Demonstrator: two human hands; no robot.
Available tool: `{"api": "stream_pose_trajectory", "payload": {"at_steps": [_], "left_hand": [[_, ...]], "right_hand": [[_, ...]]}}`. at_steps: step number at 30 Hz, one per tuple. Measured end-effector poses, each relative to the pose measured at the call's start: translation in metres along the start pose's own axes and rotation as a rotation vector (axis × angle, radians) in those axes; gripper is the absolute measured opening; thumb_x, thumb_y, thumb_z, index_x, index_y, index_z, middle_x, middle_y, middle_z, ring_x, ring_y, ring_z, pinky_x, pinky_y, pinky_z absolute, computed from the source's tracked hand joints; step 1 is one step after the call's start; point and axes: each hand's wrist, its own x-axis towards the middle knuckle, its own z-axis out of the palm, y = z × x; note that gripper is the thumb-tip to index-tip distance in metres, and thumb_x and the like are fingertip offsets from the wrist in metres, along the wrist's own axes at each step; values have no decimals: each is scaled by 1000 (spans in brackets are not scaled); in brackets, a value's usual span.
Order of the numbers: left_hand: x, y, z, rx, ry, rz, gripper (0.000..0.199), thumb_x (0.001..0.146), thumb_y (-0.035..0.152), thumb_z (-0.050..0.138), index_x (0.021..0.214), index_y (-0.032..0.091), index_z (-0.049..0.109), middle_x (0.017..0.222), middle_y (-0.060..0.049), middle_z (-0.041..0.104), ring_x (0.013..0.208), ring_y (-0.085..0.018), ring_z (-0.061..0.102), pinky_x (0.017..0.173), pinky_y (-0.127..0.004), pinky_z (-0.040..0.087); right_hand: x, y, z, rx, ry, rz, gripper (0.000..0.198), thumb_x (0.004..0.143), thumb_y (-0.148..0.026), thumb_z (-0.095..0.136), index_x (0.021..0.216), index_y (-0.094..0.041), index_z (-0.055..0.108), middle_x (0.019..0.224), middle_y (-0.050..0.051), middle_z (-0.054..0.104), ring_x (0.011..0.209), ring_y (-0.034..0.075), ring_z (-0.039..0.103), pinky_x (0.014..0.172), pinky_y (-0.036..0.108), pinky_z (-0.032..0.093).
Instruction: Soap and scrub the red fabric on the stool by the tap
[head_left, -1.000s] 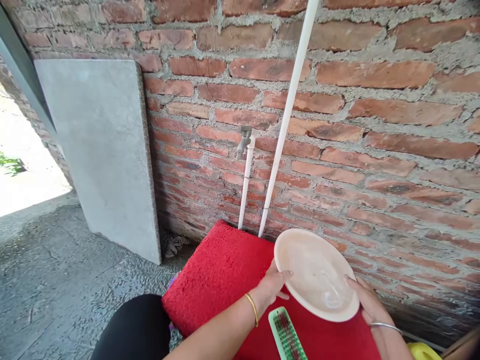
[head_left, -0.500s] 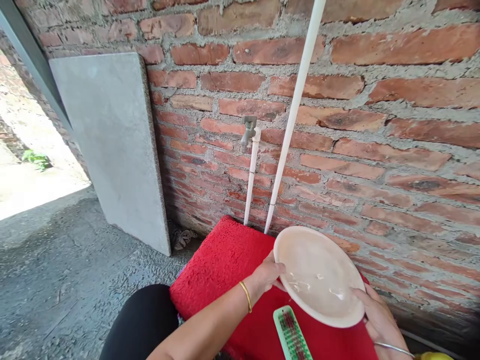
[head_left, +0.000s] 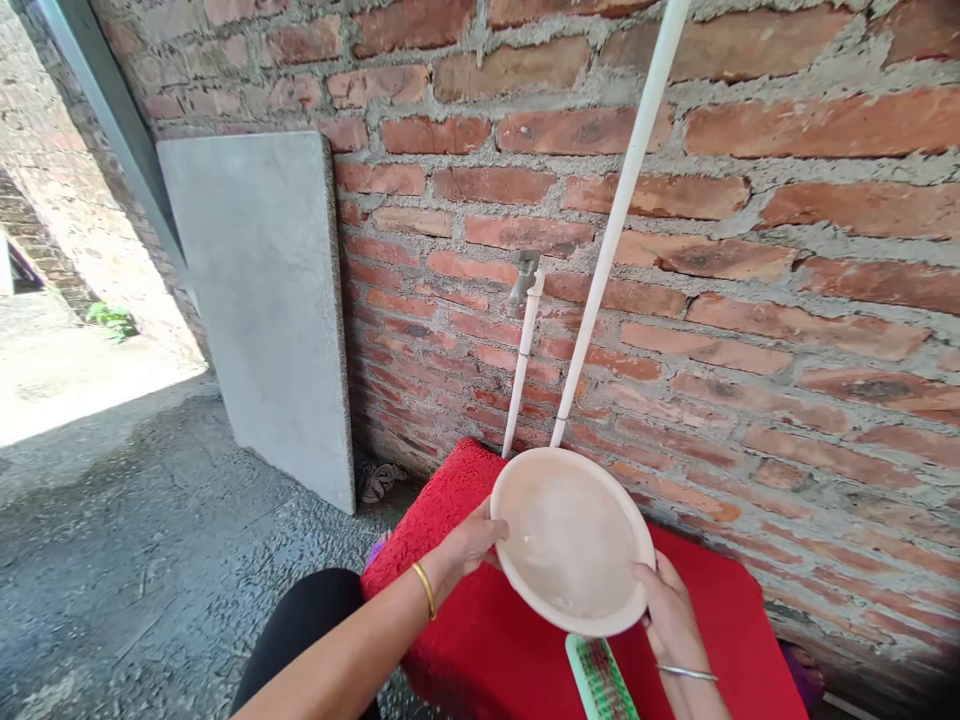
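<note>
A pale pink basin is held up in both hands over a red cloth-covered surface. My left hand grips its left rim, thumb on the inner side. My right hand has the right rim between thumb and fingers. Cloudy, shiny liquid seems to lie inside the basin. Just below the basin's near edge a green scrubbing brush rests on the red surface, bristles up, its far end close under the rim.
Behind stands a brick wall with a tap on a short white pipe and a taller white pipe. A grey slab leans on the wall at left. The concrete floor looks wet.
Both hands have moved the basin to the left, towards the pipes, and it looks more level. The camera view has shifted slightly. The brush stays on the red surface.
</note>
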Motion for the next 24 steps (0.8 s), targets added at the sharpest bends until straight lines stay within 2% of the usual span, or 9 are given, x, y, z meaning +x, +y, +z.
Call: {"api": "stream_pose_trajectory", "payload": {"at_steps": [6, 12, 15, 19, 24], "left_hand": [[-11, 10, -46, -20, 54, 12, 70, 54, 23, 66, 123, 22, 55, 89, -4, 72, 75, -24, 66, 59, -33, 55], [-10, 17, -82, -68, 79, 25, 79, 55, 22, 70, 131, 22, 53, 89, -5, 72, 81, -27, 67, 68, -38, 56], [-9, 24, -98, -81, 74, 28, 79, 55, 20, 71, 132, 23, 53, 89, -4, 72, 83, -27, 68, 73, -39, 56], [-4, 33, -113, -83, 66, 27, 79, 54, 18, 72, 131, 23, 55, 89, -4, 72, 83, -26, 68, 73, -37, 56], [1, 36, -119, -54, 55, 29, 75, 54, 21, 78, 127, 21, 58, 90, -5, 73, 83, -26, 68, 74, -37, 56]], "right_hand": [[-6, 9, 47, 19, -69, -20, 47, 55, -38, 71, 99, -24, 57, 62, -7, 65, 45, 12, 53, 37, 21, 35], [-9, 14, 82, 8, -101, -35, 47, 58, -40, 70, 99, -24, 55, 60, -8, 63, 41, 10, 47, 32, 19, 24], [-10, 17, 98, 5, -106, -23, 46, 58, -41, 70, 99, -25, 56, 59, -9, 61, 41, 10, 46, 32, 18, 23], [-12, 21, 110, 2, -105, -12, 47, 59, -44, 71, 98, -25, 55, 63, -9, 62, 45, 10, 49, 33, 18, 27], [-12, 22, 112, -37, -146, -29, 49, 61, -55, 75, 93, -24, 54, 55, -10, 54, 40, 8, 42, 31, 17, 24]]}}
